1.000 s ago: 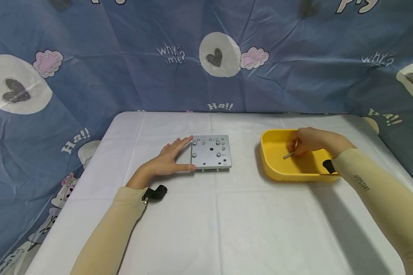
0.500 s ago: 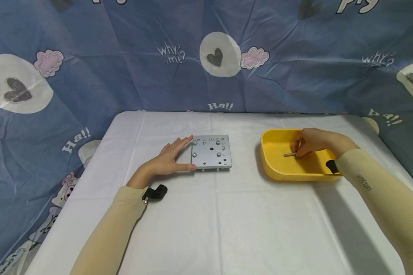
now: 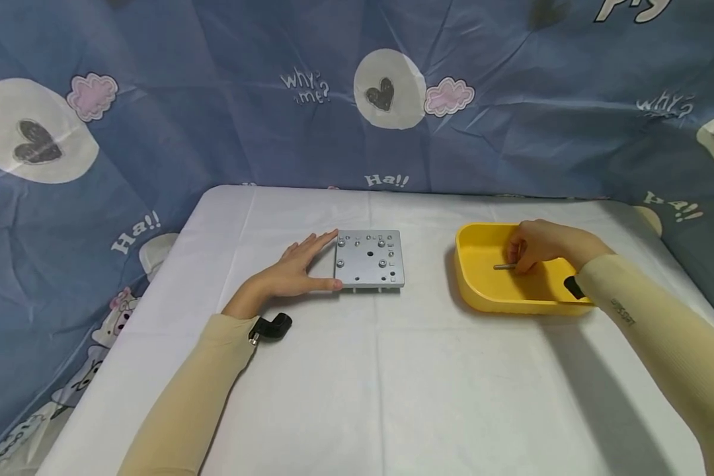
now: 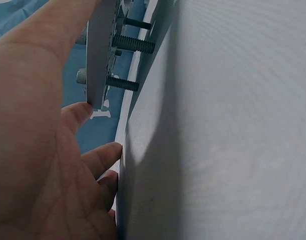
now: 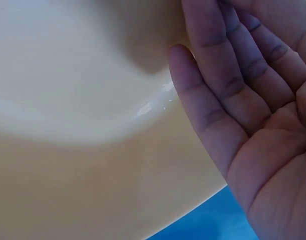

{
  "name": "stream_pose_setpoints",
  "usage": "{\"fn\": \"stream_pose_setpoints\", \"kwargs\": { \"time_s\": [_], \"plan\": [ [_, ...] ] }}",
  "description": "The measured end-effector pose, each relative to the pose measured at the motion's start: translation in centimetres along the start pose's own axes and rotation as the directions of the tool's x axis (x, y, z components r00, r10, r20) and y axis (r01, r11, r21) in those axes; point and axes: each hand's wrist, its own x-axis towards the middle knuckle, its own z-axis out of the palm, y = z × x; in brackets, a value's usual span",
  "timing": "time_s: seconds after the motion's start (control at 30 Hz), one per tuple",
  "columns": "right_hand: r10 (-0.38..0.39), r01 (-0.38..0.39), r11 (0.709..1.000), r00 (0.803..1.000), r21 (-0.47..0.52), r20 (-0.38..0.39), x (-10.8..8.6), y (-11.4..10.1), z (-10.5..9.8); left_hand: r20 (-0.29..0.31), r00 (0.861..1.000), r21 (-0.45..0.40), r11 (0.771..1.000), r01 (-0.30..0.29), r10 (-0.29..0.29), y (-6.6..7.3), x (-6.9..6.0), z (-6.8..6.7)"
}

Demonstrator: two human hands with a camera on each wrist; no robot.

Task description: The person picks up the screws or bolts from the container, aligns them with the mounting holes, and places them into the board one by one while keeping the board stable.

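Observation:
A silver metal plate (image 3: 365, 259) with several holes and socket-head screws stands raised above the table. In the left wrist view threaded screws (image 4: 132, 44) stick out from its underside. My left hand (image 3: 288, 272) rests at its left side, index finger and thumb stretched out straight to touch the far and near left corners. Inside the yellow tray (image 3: 470, 299), my right hand (image 3: 538, 243) pinches a slim grey metal rod (image 3: 502, 267). The rod's other end is hidden by the fingers. In the right wrist view the palm and bent fingers show, but not the rod.
White cloth (image 3: 309, 383) covers the table. A blue printed curtain (image 3: 238, 99) hangs behind it and down the left side. The tray's walls surround my right hand.
The rod has turned from slanting to nearly level in my right fingers, and that hand has shifted slightly. My left hand and the plate stay together. The head view has tilted a little.

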Motion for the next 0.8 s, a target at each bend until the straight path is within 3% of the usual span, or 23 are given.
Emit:
{"fn": "stream_pose_setpoints", "kwargs": {
  "time_s": [0.27, 0.57, 0.8],
  "plan": [
    [-0.005, 0.006, 0.999, 1.0, -0.053, 0.017, -0.04, -0.35, -0.59, 0.006, 1.0, 0.012, 1.0, -0.007, 0.007, 0.44, 0.36, -0.34],
    [0.025, -0.025, 0.999, 1.0, 0.045, 0.015, 0.02, -0.22, -0.35, 0.006, 1.0, 0.012, 1.0, -0.006, 0.006, 0.63, 0.1, -0.68],
    [0.016, -0.016, 1.0, 1.0, 0.016, 0.002, 0.11, -0.17, -0.07, 0.007, 1.0, -0.003, 1.0, 0.001, -0.001, 0.28, 0.02, -0.2]
  ]
}}
